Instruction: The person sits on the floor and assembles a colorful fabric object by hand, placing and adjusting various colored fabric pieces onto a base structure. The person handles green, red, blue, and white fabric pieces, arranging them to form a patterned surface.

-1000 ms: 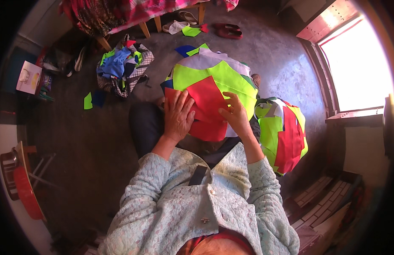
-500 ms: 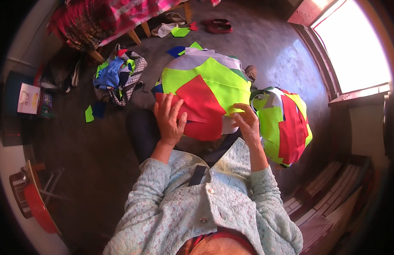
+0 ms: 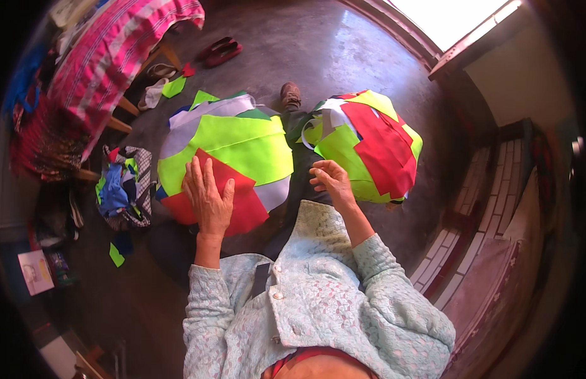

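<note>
Our left hand [image 3: 207, 196] lies over the red cloth [image 3: 239, 186] on the left bundle [image 3: 242, 139], fingers extended, slightly spread, hiding part of it. Our right hand [image 3: 335, 182], fingers loosely half-curled, hovers near the right bundle [image 3: 375, 145]. Our dark-trousered leg [image 3: 298, 151] runs between both bundles; a checked bag [image 3: 143, 165] sits farther left.
</note>
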Demonstrator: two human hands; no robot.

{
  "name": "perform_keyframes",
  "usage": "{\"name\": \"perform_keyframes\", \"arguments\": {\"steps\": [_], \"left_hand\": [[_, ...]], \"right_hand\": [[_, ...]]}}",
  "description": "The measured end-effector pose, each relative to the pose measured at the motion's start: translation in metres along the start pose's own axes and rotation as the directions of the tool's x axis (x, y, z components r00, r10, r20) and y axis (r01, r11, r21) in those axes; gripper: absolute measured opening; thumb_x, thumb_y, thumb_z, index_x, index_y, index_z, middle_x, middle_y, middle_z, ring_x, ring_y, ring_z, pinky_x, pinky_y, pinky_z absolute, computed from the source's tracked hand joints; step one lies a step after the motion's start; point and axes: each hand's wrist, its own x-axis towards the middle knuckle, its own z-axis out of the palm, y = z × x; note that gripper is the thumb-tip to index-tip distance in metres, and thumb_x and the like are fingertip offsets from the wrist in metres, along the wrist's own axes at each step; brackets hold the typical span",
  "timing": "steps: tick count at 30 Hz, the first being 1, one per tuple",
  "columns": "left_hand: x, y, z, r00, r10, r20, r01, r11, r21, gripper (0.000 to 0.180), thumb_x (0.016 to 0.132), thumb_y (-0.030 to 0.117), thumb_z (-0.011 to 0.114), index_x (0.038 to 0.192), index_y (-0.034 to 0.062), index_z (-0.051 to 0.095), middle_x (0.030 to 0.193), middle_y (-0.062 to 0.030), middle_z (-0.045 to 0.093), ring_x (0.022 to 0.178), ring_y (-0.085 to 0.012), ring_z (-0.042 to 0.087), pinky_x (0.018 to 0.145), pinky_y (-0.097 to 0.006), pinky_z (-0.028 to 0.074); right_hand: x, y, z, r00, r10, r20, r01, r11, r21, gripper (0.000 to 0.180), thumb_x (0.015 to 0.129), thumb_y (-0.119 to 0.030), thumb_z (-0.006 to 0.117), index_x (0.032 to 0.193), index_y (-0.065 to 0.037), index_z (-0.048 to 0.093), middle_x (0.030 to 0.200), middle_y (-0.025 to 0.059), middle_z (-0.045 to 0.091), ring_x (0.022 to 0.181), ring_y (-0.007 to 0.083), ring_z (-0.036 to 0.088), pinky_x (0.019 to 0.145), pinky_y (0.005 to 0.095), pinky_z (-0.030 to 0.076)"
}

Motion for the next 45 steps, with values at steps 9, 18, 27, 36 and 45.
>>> {"name": "perform_keyframes", "arguments": {"steps": [9,18,27,36,45], "left_hand": [[0.001,0.001,0.016,0.999,-0.001,0.035,-0.005,0.984,0.180,0.069,0.092,0.047,0.050,0.144,0.0048,0.036,0.151,-0.0214,0.030,0.138,-0.0396,0.030,0.113,-0.053,0.022],[0.005,0.006,0.012,0.999,-0.016,0.045,0.008,0.987,0.162,0.069,0.092,0.049,0.047,0.143,0.0047,0.038,0.151,-0.0207,0.031,0.138,-0.0393,0.030,0.113,-0.053,0.022],[0.008,0.009,0.008,0.998,-0.027,0.056,0.020,0.991,0.135,0.069,0.092,0.050,0.046,0.141,0.0024,0.040,0.149,-0.0221,0.033,0.137,-0.0404,0.031,0.112,-0.054,0.022],[0.008,0.012,0.005,0.995,-0.060,0.085,0.048,0.989,0.140,0.069,0.090,0.049,0.047,0.140,0.0011,0.041,0.149,-0.0224,0.033,0.137,-0.0408,0.032,0.112,-0.054,0.022],[0.010,0.014,0.004,0.993,-0.075,0.088,0.063,0.990,0.129,0.070,0.090,0.049,0.048,0.140,0.0007,0.041,0.149,-0.0223,0.034,0.136,-0.0411,0.033,0.112,-0.054,0.022]], "right_hand": [[0.014,0.005,-0.003,1.000,-0.015,-0.016,0.015,1.000,0.019,0.019,0.094,-0.018,0.063,0.108,-0.006,0.061,0.095,0.0025,0.067,0.077,0.0096,0.064,0.063,0.0224,0.050],[0.099,-0.043,-0.113,0.669,-0.710,-0.221,0.469,0.634,-0.615,0.016,0.089,-0.007,0.064,0.105,-0.002,0.063,0.089,0.0062,0.069,0.075,0.0148,0.065,0.066,0.0306,0.052],[0.171,-0.068,-0.172,0.724,-0.674,-0.144,-0.027,0.181,-0.983,0.043,0.078,-0.008,0.072,0.119,-0.011,0.059,0.132,0.0114,0.057,0.118,0.0302,0.056,0.096,0.0403,0.047],[0.211,-0.060,-0.196,0.819,-0.571,0.058,0.066,-0.007,-0.998,0.048,0.081,-0.014,0.066,0.129,-0.013,0.055,0.135,0.0107,0.055,0.118,0.0282,0.056,0.093,0.0439,0.047],[0.218,-0.043,-0.189,0.699,-0.704,0.124,0.128,-0.047,-0.991,0.012,0.088,-0.017,0.060,0.095,-0.009,0.064,0.094,0.0099,0.069,0.088,0.0287,0.067,0.076,0.0407,0.053]]}}
